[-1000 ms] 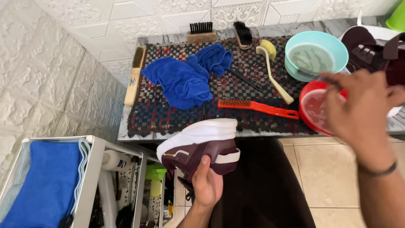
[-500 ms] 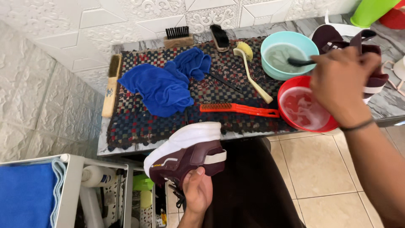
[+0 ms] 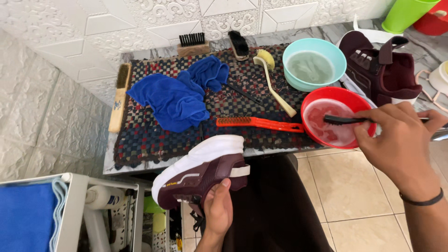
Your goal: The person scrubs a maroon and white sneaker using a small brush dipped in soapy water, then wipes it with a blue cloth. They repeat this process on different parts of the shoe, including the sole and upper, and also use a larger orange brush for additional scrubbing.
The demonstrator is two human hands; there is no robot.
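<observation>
- Two hands busy: my left hand (image 3: 218, 211) is closed around the maroon sneaker (image 3: 201, 172) at 6 o'clock, below the surface (image 3: 140, 163) edge
- My right hand (image 3: 400, 140) pinches a black brush (image 3: 343, 120), bristles in the red bowl (image 3: 311, 105) at 3 o'clock
- Sneaker seems light, upper soft; holding the firm heel looks best

A white bottle (image 3: 103, 197) with a blue label lies in the lower-left rack (image 3: 77, 196).

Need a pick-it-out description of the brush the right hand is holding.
Start at the checked mat on the marble counter and go to its right end, to the red bowl. The right hand dips a small black brush into it; unlike the orange brush alongside, it is thin, dark and wet.
</observation>
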